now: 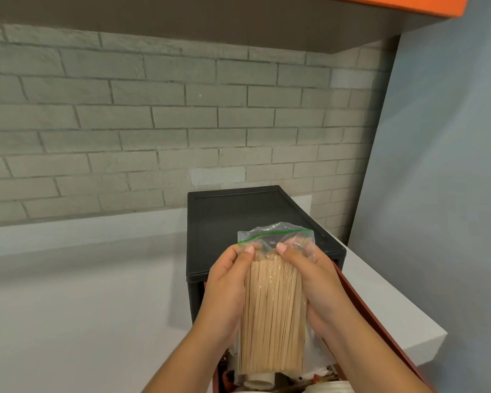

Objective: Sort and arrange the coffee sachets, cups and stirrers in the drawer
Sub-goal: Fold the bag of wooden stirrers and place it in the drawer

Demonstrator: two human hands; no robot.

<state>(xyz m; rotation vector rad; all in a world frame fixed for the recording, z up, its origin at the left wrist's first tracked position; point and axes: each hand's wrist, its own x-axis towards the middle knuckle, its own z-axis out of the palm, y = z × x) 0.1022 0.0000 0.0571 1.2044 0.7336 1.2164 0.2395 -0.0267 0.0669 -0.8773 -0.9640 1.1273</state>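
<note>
A clear zip bag of wooden stirrers (272, 316) with a green seal line is held upright above the open drawer. My left hand (227, 287) grips its left side and my right hand (312, 282) grips its right side, both thumbs pressed near the bag's top. Below the bag, the pulled-out red drawer (380, 327) shows its right wall. White cups (328, 388) and small sachets (322, 374) lie in it, mostly hidden by the bag and my arms.
The drawer belongs to a black cabinet (255, 219) standing on a white counter (82, 293) against a grey brick wall. The counter's right edge (425, 336) drops off beside a blue-grey wall. An orange shelf edge (408, 4) is overhead.
</note>
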